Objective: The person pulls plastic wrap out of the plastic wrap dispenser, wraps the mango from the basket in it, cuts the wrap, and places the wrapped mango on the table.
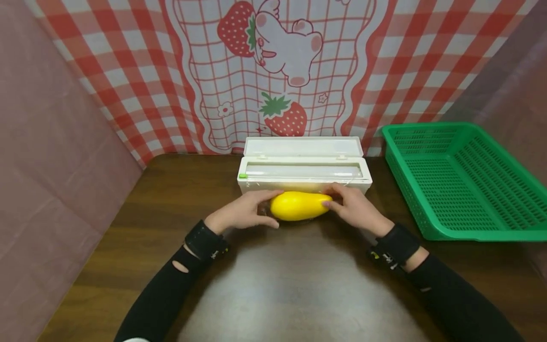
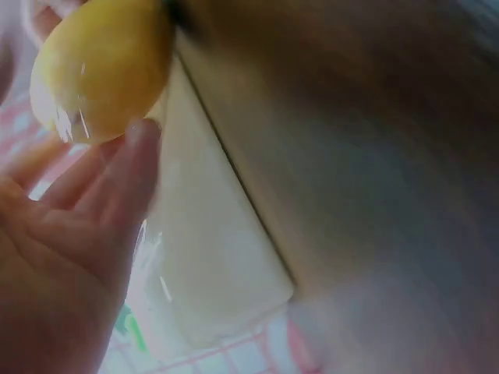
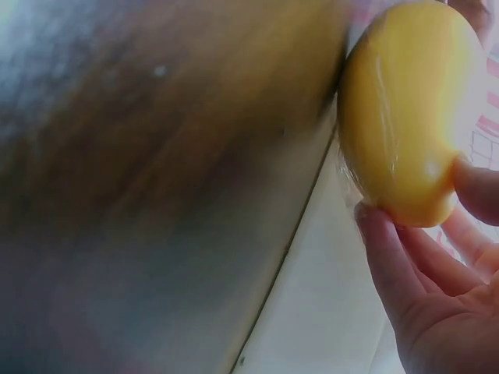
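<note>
A smooth yellow fruit point(image 1: 299, 205), mango-like in shape, lies sideways between the two hands, just in front of the white cling film dispenser point(image 1: 305, 172). Clear film glints on its skin point(image 3: 398, 117) in the right wrist view. My right hand point(image 1: 353, 208) pinches the narrow end between thumb and fingers. At the rounder end, my left hand point(image 1: 243, 210) has its fingertips against the fruit, the thumb held apart and fairly straight. The left wrist view shows those fingers point(image 2: 140, 156) beneath the fruit. The dispenser's lid point(image 1: 303, 147) stands raised; a green slider point(image 1: 242, 175) sits at its left end.
A green plastic basket point(image 1: 420, 209) stands on the right of the brown wooden table point(image 1: 273, 285). Behind the dispenser hangs a red-and-white checked cloth point(image 1: 149, 90) with strawberry prints. Pinkish cloth point(image 1: 51, 166) hangs along the left side.
</note>
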